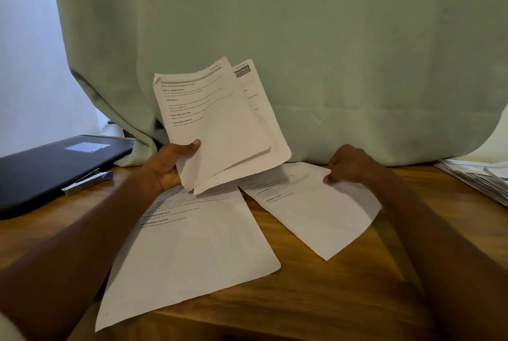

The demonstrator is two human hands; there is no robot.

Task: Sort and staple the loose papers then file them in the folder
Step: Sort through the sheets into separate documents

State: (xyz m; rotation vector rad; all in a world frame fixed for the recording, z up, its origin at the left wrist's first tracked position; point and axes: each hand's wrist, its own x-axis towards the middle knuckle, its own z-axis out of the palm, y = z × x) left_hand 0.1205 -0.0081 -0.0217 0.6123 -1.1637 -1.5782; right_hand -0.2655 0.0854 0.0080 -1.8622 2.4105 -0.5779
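My left hand (170, 167) grips a small stack of printed sheets (220, 123) by its lower left corner and holds it upright above the table. My right hand (349, 164) pinches the far edge of a single printed sheet (313, 208) that lies on the wood to the right. A larger printed sheet (189, 250) lies flat in front of me, partly under the held stack. A dark folder (49, 167) lies closed at the left, and a silver and blue stapler (86, 181) rests against its near edge.
A green curtain (302, 51) hangs right behind the wooden table (330, 299). Another pile of papers (481, 178) sits at the far right edge.
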